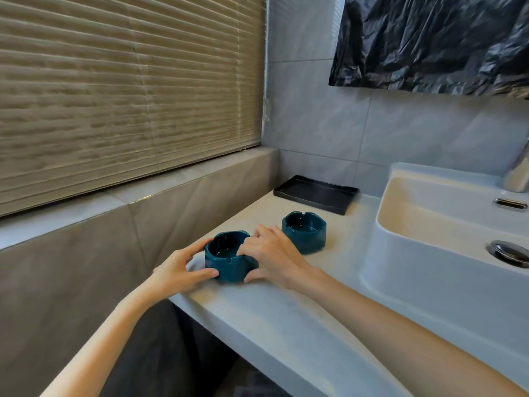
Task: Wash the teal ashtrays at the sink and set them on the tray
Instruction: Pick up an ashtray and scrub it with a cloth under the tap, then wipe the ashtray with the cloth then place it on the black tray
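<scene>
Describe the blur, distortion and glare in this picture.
Head view: wide-angle distortion bows the blind and counter; the blind's slats look smeared; the left hand, right hand and near ashtray they grip are fairly sharp; daylight sheen streaks the black plastic sheet.

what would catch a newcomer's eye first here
The near teal ashtray sits at the front edge of the counter, gripped between the left hand and the right hand. Just behind it, a second teal ashtray stands alone between the black tray and the white sink. High on the right hangs a crumpled black plastic sheet.
</scene>
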`<act>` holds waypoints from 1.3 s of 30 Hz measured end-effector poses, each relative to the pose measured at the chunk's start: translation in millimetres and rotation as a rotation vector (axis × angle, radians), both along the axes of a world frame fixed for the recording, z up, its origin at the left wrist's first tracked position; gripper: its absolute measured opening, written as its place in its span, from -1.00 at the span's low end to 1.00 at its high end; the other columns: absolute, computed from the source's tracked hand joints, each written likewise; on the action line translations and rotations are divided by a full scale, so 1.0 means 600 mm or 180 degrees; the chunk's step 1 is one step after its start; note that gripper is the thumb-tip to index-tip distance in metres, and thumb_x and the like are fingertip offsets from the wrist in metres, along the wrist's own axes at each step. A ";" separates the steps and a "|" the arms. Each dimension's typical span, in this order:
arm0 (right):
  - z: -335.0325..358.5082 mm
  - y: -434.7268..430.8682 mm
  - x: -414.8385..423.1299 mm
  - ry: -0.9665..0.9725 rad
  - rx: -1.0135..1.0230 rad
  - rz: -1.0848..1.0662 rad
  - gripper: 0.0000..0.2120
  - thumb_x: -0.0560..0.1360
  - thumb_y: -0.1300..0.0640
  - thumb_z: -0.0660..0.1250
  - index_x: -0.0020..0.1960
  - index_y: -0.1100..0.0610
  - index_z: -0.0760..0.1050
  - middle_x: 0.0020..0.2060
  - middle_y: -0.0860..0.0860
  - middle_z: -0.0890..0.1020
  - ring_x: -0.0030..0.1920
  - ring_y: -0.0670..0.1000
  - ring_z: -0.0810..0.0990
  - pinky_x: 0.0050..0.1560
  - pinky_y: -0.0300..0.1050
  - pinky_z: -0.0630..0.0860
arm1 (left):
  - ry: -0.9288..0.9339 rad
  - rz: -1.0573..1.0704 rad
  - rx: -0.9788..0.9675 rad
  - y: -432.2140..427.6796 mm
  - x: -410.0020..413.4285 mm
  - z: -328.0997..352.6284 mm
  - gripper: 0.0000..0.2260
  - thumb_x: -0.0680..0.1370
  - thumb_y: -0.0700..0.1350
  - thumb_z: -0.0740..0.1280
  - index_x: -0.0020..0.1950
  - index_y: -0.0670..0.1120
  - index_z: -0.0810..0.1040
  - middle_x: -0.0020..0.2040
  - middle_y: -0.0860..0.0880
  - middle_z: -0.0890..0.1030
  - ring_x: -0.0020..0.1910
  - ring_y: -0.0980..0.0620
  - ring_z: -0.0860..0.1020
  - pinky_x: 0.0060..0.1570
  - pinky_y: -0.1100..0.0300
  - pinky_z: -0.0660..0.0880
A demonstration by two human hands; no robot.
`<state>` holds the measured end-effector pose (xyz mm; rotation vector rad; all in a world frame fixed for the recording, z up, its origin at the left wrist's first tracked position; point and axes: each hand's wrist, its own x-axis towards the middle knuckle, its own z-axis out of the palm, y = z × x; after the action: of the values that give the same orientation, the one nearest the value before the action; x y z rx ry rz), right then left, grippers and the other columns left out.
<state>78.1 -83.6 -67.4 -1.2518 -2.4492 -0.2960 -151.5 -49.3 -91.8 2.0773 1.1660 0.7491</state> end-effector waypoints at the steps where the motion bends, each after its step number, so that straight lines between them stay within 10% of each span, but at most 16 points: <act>1: -0.002 0.002 0.000 -0.0017 0.0015 0.0007 -0.60 0.28 -0.03 0.55 0.05 0.10 0.58 -0.15 -0.04 0.61 -0.04 0.06 0.40 -0.05 -0.03 0.30 | -0.0004 0.0006 0.0005 0.001 0.001 -0.001 -0.38 0.47 -0.13 0.44 0.45 0.08 0.25 0.31 0.21 0.40 0.37 0.20 0.30 0.37 0.27 0.14; 7: -0.012 0.006 0.006 -0.0049 -0.0001 0.0057 -0.65 0.36 0.02 0.50 0.06 0.15 0.54 -0.10 0.00 0.59 0.00 0.08 0.40 -0.14 -0.06 0.35 | 0.0110 -0.0005 0.0019 0.005 0.004 -0.006 -0.37 0.48 -0.08 0.42 0.46 0.12 0.21 0.36 0.19 0.37 0.41 0.17 0.27 0.43 0.17 0.12; 12: 0.003 -0.003 0.030 0.0272 -0.0177 -0.0017 -0.60 0.44 -0.08 0.41 0.23 0.03 0.51 0.25 -0.07 0.52 0.23 0.01 0.40 0.18 -0.07 0.35 | -0.0086 0.0196 -0.0019 0.001 0.001 0.004 -0.19 0.40 0.01 0.47 0.53 0.09 0.08 0.44 0.12 0.30 0.42 0.13 0.27 0.42 0.08 0.21; 24: 0.015 0.037 0.171 0.2691 -0.1385 -0.2736 -0.46 0.58 -0.01 0.20 0.48 0.14 0.15 0.42 0.14 0.28 0.40 0.22 0.23 0.31 0.02 0.27 | 0.0027 -0.0041 0.0488 0.061 0.174 0.100 -0.49 0.53 -0.01 0.34 0.45 0.00 0.30 0.33 0.02 0.47 0.30 0.03 0.45 0.29 0.09 0.42; 31: 0.022 0.065 0.178 0.3250 -0.2129 -0.2904 -0.78 0.53 0.13 0.13 0.13 0.19 0.37 0.11 0.13 0.48 0.03 0.19 0.57 -0.09 0.03 0.64 | 0.1301 -0.0383 0.0006 0.101 0.282 0.083 -0.21 0.42 0.09 0.46 0.53 -0.08 0.15 0.44 -0.05 0.36 0.39 -0.02 0.36 0.34 0.12 0.29; 39: 0.048 0.087 0.173 0.2716 -0.2430 -0.3199 -0.88 0.52 0.25 0.14 0.02 0.26 0.39 0.07 0.27 0.56 -0.18 0.30 0.67 -0.26 0.06 0.65 | 0.1370 -0.0370 -0.0253 0.134 0.313 0.059 -0.48 0.30 0.09 0.55 0.15 -0.11 0.53 0.08 -0.07 0.60 0.00 0.00 0.52 0.05 0.12 0.48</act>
<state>182.0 -31.1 -38.4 -2.2179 -1.0548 0.8401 36.5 30.8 -56.3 2.2808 1.2582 0.1981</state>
